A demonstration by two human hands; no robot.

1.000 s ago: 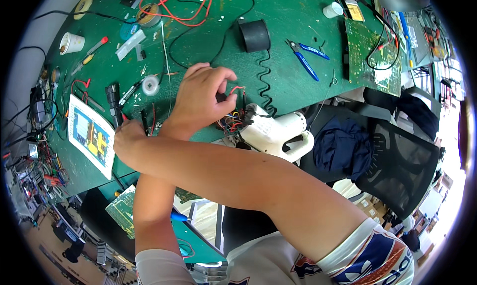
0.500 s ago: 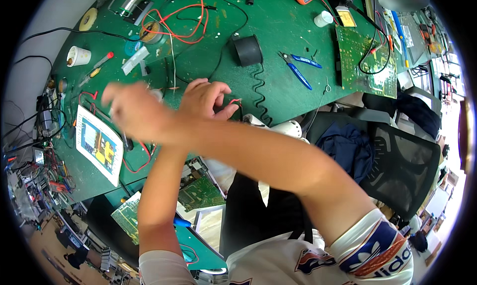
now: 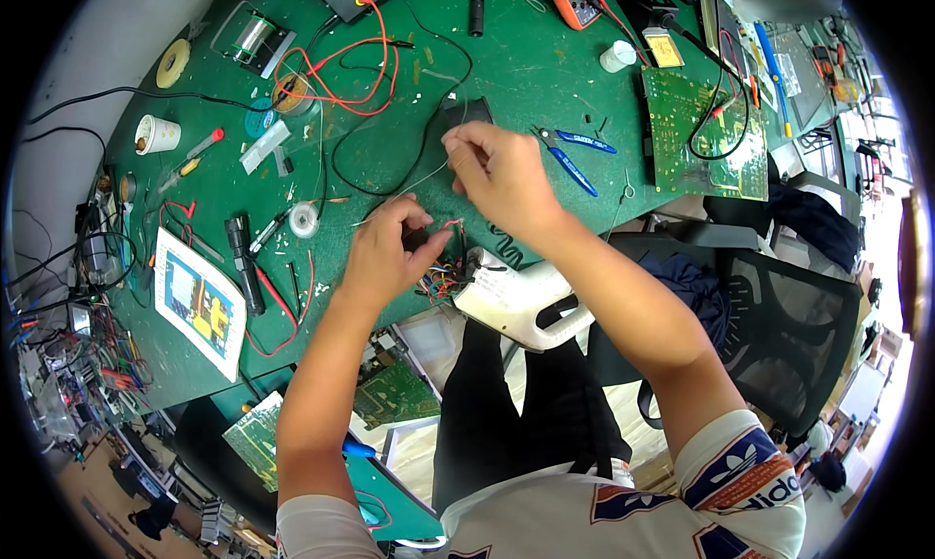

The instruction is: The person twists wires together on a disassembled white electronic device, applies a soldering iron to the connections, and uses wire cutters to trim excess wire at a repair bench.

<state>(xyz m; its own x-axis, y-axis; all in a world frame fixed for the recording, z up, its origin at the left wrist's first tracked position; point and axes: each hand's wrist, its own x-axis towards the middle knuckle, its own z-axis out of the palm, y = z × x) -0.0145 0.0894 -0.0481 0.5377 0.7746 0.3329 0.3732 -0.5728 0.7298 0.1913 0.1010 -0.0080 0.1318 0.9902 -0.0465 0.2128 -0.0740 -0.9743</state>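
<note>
My left hand (image 3: 382, 252) is over the bench edge, its fingers curled round a thin pale wire (image 3: 426, 177). Up and to the right, my right hand (image 3: 497, 169) pinches the same wire between thumb and fingertips. Just beyond my left thumb, a short red lead (image 3: 453, 223) rises from a bundle of coloured wires (image 3: 443, 281). That bundle comes out of the open end of a white handheld device (image 3: 516, 301) with a loop handle, lying tilted at the near edge. A coiled black cord (image 3: 506, 247) runs behind it, partly hidden by my right hand.
Blue-handled cutters (image 3: 575, 160) and a green circuit board (image 3: 706, 130) lie to the right. On the left are a black flashlight (image 3: 243, 265), a printed sheet (image 3: 200, 301), a tape roll (image 3: 304, 220) and a white cup (image 3: 156, 133). Red test leads (image 3: 341, 96) tangle farther back.
My right hand has swung from the left, where it crossed over my left arm, to the right of my left hand. The thin wire now stretches between both hands, and the white device shows more fully.
</note>
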